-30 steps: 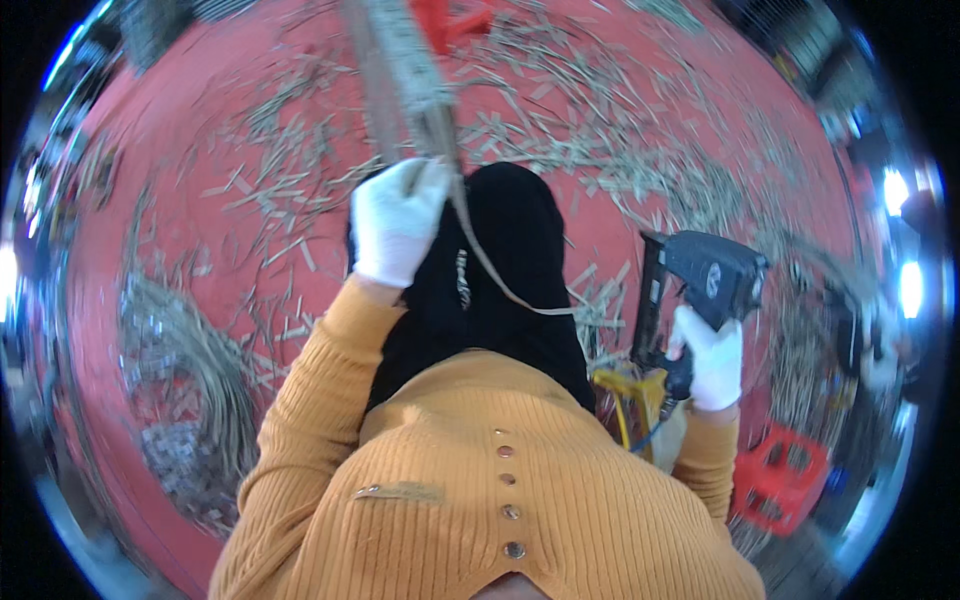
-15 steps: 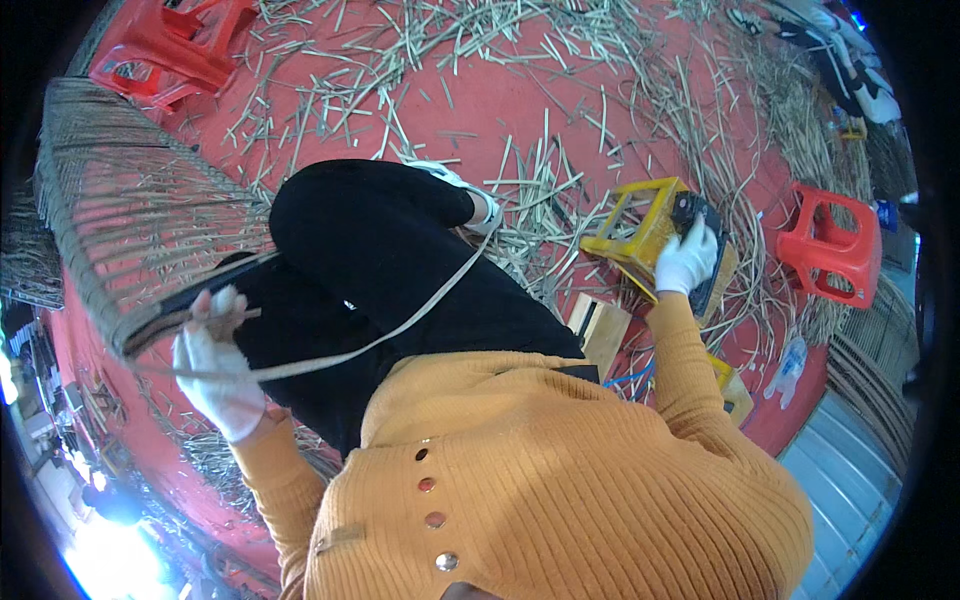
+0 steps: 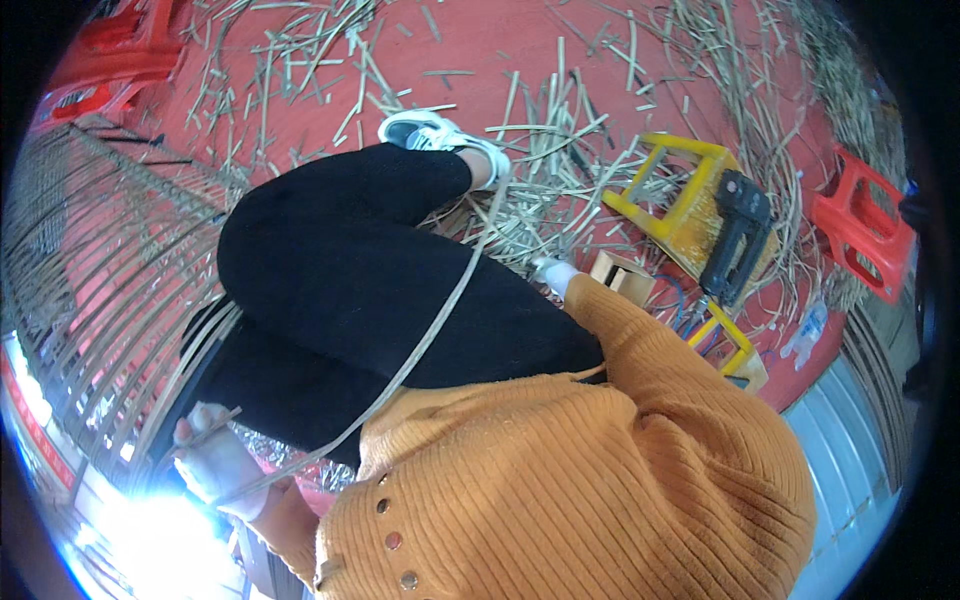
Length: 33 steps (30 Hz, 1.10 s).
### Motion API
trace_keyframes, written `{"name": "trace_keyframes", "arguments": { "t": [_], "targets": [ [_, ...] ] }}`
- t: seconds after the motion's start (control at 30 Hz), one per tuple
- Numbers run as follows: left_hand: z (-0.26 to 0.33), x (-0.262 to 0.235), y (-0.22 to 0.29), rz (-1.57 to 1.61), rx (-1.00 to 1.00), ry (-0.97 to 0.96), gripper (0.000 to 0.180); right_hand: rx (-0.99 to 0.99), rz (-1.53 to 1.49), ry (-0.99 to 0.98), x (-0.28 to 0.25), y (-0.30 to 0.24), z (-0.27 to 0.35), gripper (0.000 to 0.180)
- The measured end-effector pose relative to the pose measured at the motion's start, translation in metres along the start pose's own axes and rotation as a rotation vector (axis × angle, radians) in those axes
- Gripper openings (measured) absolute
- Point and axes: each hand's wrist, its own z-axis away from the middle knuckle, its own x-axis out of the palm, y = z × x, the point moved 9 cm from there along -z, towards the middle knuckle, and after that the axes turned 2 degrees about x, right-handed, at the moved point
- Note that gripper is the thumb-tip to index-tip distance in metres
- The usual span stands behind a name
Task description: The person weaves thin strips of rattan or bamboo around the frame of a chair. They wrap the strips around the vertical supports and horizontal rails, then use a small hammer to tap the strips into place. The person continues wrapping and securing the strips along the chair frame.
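Observation:
My left hand point(image 3: 212, 462), in a white glove, is closed on a long pale cane strip point(image 3: 430, 335) at the lower left. The strip runs up across my black trousers point(image 3: 370, 290) toward my white shoe point(image 3: 440, 135). A woven cane frame point(image 3: 95, 290) stands just left of that hand. My right hand point(image 3: 553, 272), also gloved, shows only a little past my orange sleeve, beside my knee and a small wooden box point(image 3: 622, 277). Its fingers are hidden. A black nail gun point(image 3: 740, 237) lies on a yellow stool point(image 3: 672, 205), apart from the right hand.
Cut cane sticks point(image 3: 560, 150) litter the red floor. One red plastic stool point(image 3: 862, 225) stands at the right and another point(image 3: 110, 60) at the upper left. A plastic bottle point(image 3: 805, 335) lies near the yellow stool. Bright glare fills the lower left.
My right hand has let go of the nail gun, which now lies on the yellow stool, and has drawn back to my knee. My left hand has dropped lower with the strip.

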Motion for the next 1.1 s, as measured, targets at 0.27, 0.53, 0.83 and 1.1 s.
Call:
{"name": "trace_keyframes", "arguments": {
  "t": [0.27,0.53,0.83,1.1],
  "targets": [
    [-0.001,0.028,0.006,-0.014,0.164,0.097,0.037,0.507,-0.775,0.390,-0.060,0.045,0.058,0.059],
    [0.019,0.053,0.008,0.009,0.150,0.311,0.035,-0.323,-0.488,0.381,-0.241,-0.145,0.257,0.017],
    [0.007,0.076,-0.001,0.273,0.046,0.249,0.026,-0.961,0.736,-0.084,-0.180,-0.406,0.372,0.026],
    [0.006,0.070,-0.007,0.318,0.058,0.228,0.019,0.082,1.377,0.176,-0.356,-0.215,0.331,0.033]
  ]
}}
